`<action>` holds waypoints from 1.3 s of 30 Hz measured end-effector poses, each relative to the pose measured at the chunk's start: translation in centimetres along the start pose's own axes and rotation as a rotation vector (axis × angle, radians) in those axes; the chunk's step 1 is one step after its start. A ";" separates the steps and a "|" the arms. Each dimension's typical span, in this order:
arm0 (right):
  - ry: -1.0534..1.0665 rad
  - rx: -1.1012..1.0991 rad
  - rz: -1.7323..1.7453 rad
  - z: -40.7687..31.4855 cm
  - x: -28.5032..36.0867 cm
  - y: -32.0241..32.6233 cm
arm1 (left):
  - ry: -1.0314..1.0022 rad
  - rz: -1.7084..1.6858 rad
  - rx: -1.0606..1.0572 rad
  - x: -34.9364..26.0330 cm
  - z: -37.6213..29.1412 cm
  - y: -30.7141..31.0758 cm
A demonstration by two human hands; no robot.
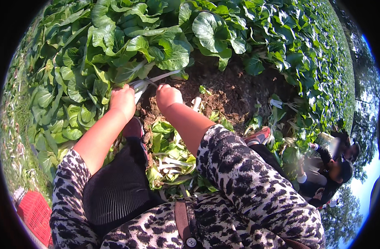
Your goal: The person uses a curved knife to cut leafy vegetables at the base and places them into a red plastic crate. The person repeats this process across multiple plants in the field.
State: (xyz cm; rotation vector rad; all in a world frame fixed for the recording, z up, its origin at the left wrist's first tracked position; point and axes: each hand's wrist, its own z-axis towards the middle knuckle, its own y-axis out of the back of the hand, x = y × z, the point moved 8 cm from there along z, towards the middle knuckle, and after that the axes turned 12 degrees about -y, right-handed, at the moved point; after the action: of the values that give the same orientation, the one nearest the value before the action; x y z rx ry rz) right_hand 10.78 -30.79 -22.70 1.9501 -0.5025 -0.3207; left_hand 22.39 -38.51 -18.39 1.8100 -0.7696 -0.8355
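My left hand [123, 99] is closed around the pale stalks of a leafy green plant [141, 85], whose broad leaves spread above it. Just right of it, my right hand [168, 97] is closed on a thin dark tool, probably a knife [151, 82], which touches the stalks; its handle is hidden in the fist. A long white stalk [168, 75] sticks out to the right above that hand. Cut leaves and stalks [177, 165] lie in a heap on the ground between my legs.
Dense rows of leafy greens [208, 31] stand ahead and to both sides of a patch of brown soil [236, 90]. My shoes [257, 137] rest on the ground. A red plastic crate [35, 214] sits at the lower left. Other people [327, 177] are at the right beside a light crate [325, 141].
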 end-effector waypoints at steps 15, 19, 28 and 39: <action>-0.327 -0.331 1.193 -15.2 -15.1 8.3 | -0.099 -1.098 0.205 -9.3 -0.5 5.6; -0.078 -0.098 1.859 -16.2 -14.3 15.1 | -0.290 -1.510 0.495 -16.3 -2.2 7.7; -0.340 0.071 1.589 -17.6 -15.7 11.3 | -0.267 -1.696 0.599 -20.3 -2.3 4.2; -0.562 0.130 1.653 -15.4 -16.2 3.9 | -0.152 -1.814 0.265 -14.6 0.9 4.4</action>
State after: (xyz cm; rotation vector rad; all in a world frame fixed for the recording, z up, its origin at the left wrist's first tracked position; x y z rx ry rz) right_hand 2.55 -12.14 -12.75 0.9572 -2.2490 0.2743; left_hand 12.82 -28.75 -11.59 2.4228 1.0627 -1.9845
